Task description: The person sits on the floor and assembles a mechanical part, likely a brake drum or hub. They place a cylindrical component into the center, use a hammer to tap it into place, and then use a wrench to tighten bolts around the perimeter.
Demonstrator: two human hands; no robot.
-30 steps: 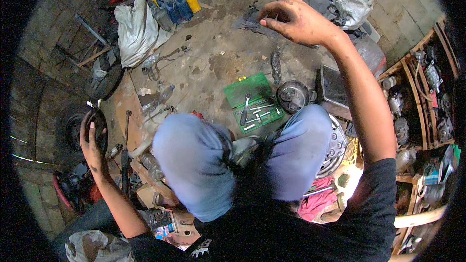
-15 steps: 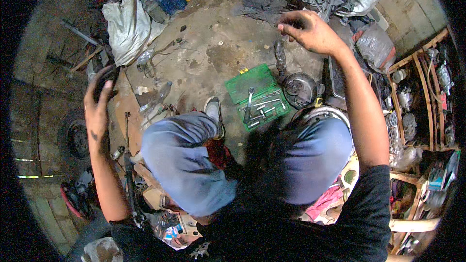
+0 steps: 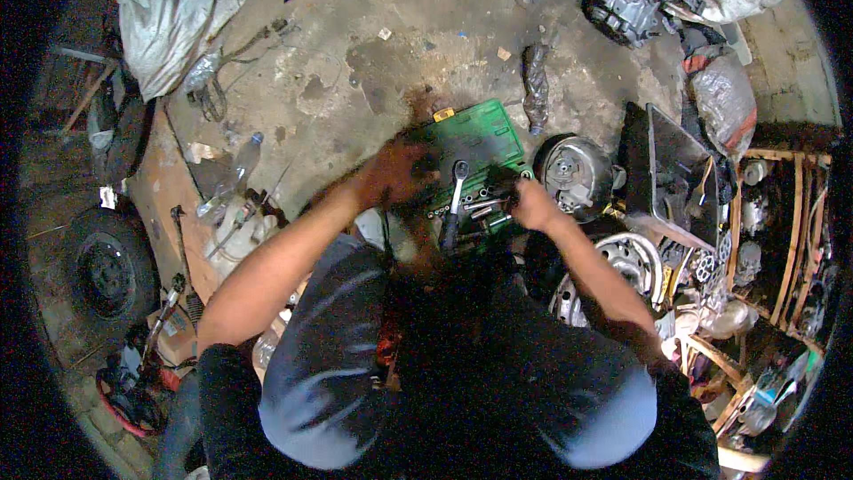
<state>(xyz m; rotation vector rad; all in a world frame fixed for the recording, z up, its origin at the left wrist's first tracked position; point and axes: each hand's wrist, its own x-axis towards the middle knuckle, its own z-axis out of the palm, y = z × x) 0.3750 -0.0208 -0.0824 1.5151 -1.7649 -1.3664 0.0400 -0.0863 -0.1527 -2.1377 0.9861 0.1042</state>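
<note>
A green plastic socket set case (image 3: 480, 133) lies opened out on the floor in front of me. A ratchet wrench (image 3: 459, 180) with a dark handle rests across its tray, beside several small metal sockets (image 3: 484, 206). My left hand (image 3: 400, 173) is at the left side of the case, its fingers dark and smeared by motion. At the case's right edge is my right hand (image 3: 533, 204), with its fingers reaching in over the tray. Those fingers are too dark to show whether they grip anything.
A round metal drum (image 3: 573, 173) stands right of the case, with a wheel rim (image 3: 626, 262) nearer my right knee. A black tray (image 3: 680, 178) lies farther right. At left are a tyre (image 3: 111, 258), a clear bottle (image 3: 244, 164) and a white sack (image 3: 160, 22).
Both hands have come down and inward from wide apart to the two sides of the socket set case. My view has shifted, and my body is bent farther forward.
</note>
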